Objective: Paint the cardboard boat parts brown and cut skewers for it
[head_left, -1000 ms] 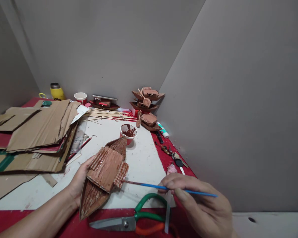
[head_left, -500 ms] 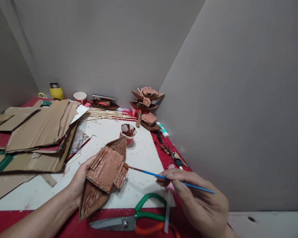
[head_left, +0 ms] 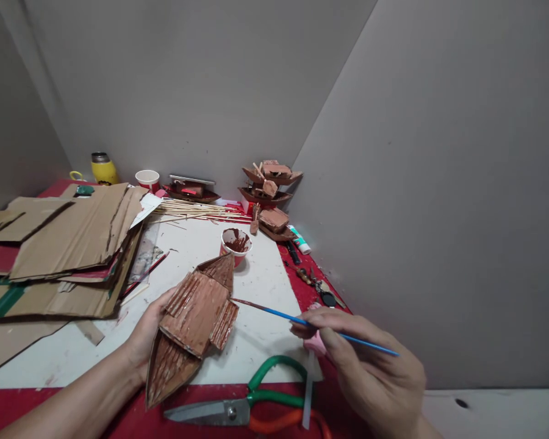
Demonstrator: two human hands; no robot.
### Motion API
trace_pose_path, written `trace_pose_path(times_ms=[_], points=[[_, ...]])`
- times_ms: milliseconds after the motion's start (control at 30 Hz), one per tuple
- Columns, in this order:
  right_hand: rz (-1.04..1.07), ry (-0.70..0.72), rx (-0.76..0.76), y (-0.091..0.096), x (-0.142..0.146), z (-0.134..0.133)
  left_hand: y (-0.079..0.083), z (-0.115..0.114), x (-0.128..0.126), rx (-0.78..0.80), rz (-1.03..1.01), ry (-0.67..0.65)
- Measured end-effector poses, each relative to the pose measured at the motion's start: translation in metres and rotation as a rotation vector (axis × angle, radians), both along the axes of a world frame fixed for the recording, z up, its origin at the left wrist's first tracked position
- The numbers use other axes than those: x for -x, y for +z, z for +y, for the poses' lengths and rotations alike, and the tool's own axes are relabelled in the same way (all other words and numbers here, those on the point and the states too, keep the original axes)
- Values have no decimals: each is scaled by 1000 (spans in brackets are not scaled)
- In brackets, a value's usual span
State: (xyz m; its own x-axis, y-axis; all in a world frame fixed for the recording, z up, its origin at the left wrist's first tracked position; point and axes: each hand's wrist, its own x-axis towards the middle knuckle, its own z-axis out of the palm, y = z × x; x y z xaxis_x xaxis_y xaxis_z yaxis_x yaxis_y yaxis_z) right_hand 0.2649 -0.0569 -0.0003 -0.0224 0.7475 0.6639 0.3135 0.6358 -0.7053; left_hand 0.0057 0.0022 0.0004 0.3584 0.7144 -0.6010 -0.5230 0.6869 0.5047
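A brown-painted model boat (head_left: 201,308) with a ridged roof is tilted over the white board, its pointed end toward me. My left hand (head_left: 149,332) is closed around its left side, the fingers hidden beneath it. Between the thumb and fingers of my right hand (head_left: 366,360) is a thin blue paintbrush (head_left: 288,316). Its brown-stained tip is at the boat's right edge, just above the small side flap; whether it touches I cannot tell. Just beyond the boat stands a paper cup (head_left: 236,249) smeared inside with brown paint.
Scissors (head_left: 238,410) with green and orange handles lie at the front. Cardboard sheets (head_left: 73,238) are piled at left. Thin sticks (head_left: 196,210), a yellow bottle (head_left: 104,169) and another cup (head_left: 147,178) are at the back. More model boats (head_left: 274,195) are stacked by the grey wall.
The brush tip has shifted slightly up and left, off the side flap's top corner. My right hand has moved a little right; the boat has stayed nearly still.
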Motion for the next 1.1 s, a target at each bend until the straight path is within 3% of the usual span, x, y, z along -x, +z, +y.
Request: trace_pose_path(times_ms=[133, 400, 700, 800, 1000, 1100], points=[[-10, 24, -49, 3, 3, -3, -7, -2, 2, 9, -100, -60], [-147, 273, -93, 18, 12, -3, -16, -13, -4, 59, -162, -260], [-194, 411, -53, 19, 21, 1, -22, -17, -6, 67, -226, -318], [-191, 365, -28, 17, 18, 1, -18, -17, -7, 88, -186, -310], [-173, 109, -23, 9, 3, -1, -14, -15, -7, 147, -126, -280], [-160, 94, -39, 8, 0, -3, -17, -14, -7, 156, -113, -267]])
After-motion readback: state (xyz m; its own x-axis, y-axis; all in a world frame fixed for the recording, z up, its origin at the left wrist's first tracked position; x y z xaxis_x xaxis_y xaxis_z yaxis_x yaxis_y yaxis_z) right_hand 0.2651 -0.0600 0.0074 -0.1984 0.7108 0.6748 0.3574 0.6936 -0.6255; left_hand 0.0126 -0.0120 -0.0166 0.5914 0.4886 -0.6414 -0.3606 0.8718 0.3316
